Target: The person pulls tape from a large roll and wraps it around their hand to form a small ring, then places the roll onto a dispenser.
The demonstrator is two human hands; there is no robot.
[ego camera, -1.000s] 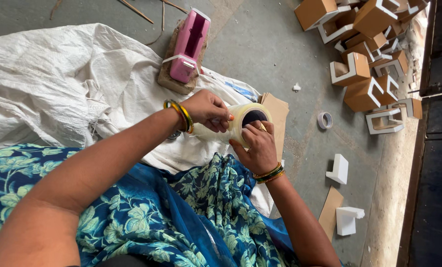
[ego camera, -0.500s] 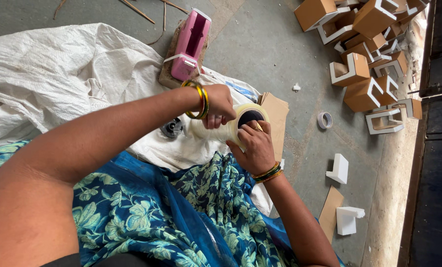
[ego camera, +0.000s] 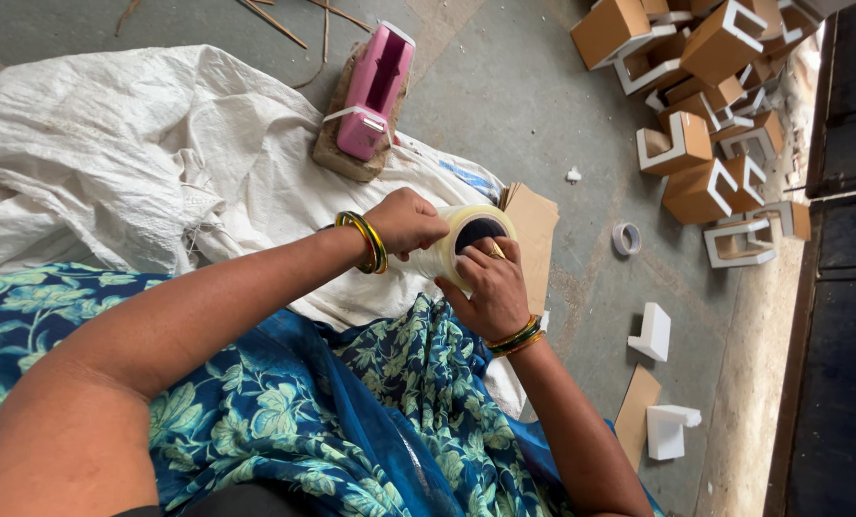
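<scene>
left hand (ego camera: 404, 222) closed on clear tape roll (ego camera: 466, 247), pinching outer wrap | right hand (ego camera: 490, 287) grips roll underneath, steadying it above lap | pink dispenser (ego camera: 375, 91) on white sack (ego camera: 141, 163) | cardboard sheets (ego camera: 533, 230) just beside

A roll of tape (ego camera: 468, 241) is held between the left hand (ego camera: 407, 222) at its nine o'clock and the right hand (ego camera: 490, 292) at its five o'clock. A tape dispenser (ego camera: 374, 94) is seen at eleven o'clock, resting on a sack (ego camera: 150, 163). Flat cardboard (ego camera: 533, 230) lies just at three o'clock, a small tape ring (ego camera: 626, 238) beyond it. Boxes (ego camera: 705, 105) are piled at one o'clock.
</scene>
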